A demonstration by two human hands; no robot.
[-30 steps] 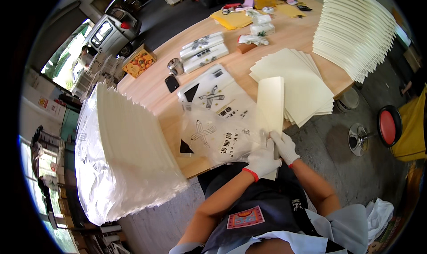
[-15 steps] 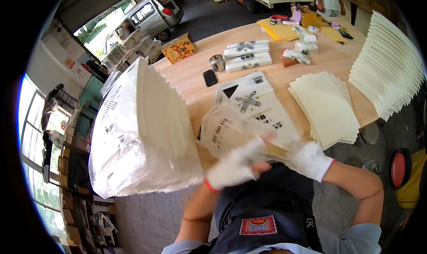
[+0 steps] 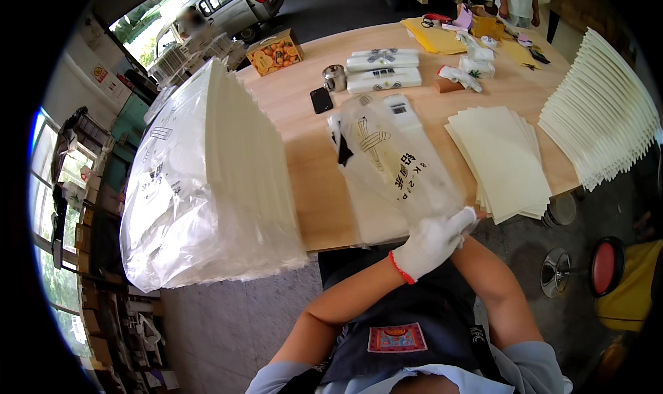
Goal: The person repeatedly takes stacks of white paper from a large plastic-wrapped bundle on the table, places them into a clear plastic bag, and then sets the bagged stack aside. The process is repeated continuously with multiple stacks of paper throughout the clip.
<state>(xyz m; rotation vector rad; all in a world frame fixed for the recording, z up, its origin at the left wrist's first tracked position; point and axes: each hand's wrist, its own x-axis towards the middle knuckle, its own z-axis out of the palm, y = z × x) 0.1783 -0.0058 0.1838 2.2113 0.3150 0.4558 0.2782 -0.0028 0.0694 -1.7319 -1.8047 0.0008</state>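
- Moved since the earlier frame: left hand (image 3: 435, 247) has crossed rightward over the right wrist; thin printed plastic bag (image 3: 400, 176) has shifted right and farther up the surface (image 3: 319, 200).
- Far left: one tall stack of cream sheets (image 3: 259, 166), rough-edged, in glossy, wrinkled plastic wrap (image 3: 169, 214).
- Beyond it: one fruit-printed carton (image 3: 275, 53), one flat black phone (image 3: 322, 100), one round metal canister (image 3: 334, 78), two smooth white packs (image 3: 383, 80).
- Centre: one translucent bag, creased, slanting toward the hands.
- Left grip: white knit glove, red cuff, fingers drawn together; cannot tell what they pinch.
- Right grip: hidden behind the left glove; state cannot be told.
- Right: one fanned pile of matte cream sheets (image 3: 501, 162); beyond, one ridged cream stack (image 3: 599, 114).
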